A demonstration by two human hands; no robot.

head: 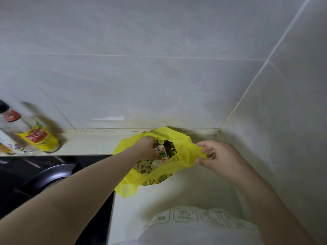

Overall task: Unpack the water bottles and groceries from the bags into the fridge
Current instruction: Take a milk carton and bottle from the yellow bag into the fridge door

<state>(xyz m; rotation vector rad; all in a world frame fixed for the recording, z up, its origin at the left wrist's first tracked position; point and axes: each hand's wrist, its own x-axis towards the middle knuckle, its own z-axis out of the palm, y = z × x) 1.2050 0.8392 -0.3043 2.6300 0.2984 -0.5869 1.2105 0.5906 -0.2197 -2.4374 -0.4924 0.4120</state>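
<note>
Cartons [161, 152] fill yellow bag [131, 183]; left hand [145, 147] grips one inside, right hand [219, 156] pinches the bag's handle [197, 149].

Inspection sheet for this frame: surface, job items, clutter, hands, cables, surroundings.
Surface: pale counter, black stove on its left.
Job's things: open yellow bag by the back corner; white printed bag at the near edge.
Clutter: bottles far left; dark pan on the stove.
Hands: left hand inside the yellow bag grips a carton; right hand pinches its rim.
Cables: nothing seen.
Surroundings: grey tiled wall behind and right.
</note>
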